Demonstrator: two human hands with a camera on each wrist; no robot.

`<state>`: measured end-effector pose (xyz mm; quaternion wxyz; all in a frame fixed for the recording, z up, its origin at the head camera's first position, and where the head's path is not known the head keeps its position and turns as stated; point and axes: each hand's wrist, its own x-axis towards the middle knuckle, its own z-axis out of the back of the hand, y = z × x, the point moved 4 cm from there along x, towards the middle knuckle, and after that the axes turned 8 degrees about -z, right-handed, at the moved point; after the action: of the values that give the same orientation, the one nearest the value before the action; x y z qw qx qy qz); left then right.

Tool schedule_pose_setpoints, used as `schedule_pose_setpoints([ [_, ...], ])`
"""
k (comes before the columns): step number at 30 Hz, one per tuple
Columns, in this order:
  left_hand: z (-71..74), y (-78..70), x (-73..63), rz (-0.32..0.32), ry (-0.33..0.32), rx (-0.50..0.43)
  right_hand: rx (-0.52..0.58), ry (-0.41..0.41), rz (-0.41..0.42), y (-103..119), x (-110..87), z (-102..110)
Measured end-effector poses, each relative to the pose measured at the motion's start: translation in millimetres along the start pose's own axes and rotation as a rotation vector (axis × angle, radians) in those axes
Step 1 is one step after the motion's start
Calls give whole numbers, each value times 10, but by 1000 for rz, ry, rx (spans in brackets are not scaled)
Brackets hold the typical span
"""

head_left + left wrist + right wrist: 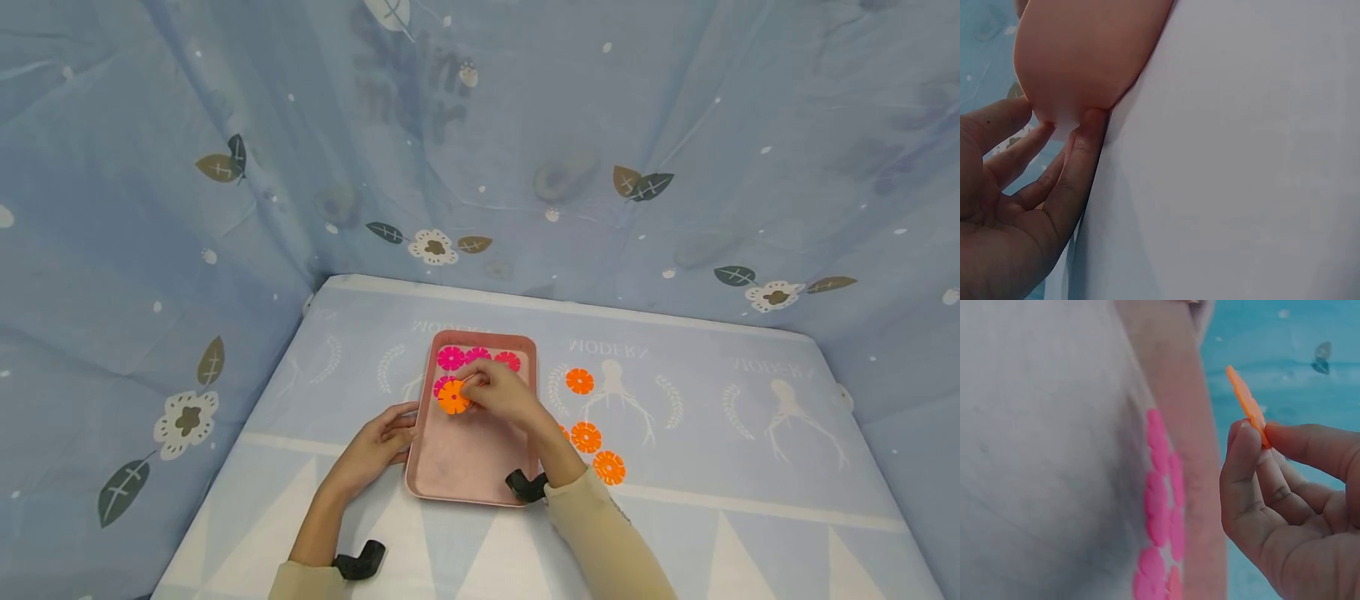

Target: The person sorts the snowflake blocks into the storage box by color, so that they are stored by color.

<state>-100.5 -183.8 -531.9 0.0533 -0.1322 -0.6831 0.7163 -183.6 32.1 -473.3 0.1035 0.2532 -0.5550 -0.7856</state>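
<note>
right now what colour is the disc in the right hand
Orange disc, in the right hand; the head view shows it best.

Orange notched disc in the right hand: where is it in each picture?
Head: the orange notched disc is below centre, slightly left, over the pink tray.
Left wrist: not in it.
Right wrist: upper right, nearly edge-on, in the right hand.
Landmark in all three: the pink tray.

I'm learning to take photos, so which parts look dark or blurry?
Head view: light is fairly even and the pink tray looks clear. Left wrist view: the left hand looks dim. Right wrist view: the pink discs look soft, the orange disc sharper.
</note>
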Motion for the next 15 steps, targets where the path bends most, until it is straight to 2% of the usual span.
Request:
schedule_pose_setpoints([
  [5,-3,-7,9,2,8,-7,-61,39,-38,-76,103,-116],
  [12,0,-4,13,4,11,-17,-12,101,-149,-169,163,-243],
  [15,0,-2,9,6,11,-20,-16,118,-166,-216,172,-286],
])
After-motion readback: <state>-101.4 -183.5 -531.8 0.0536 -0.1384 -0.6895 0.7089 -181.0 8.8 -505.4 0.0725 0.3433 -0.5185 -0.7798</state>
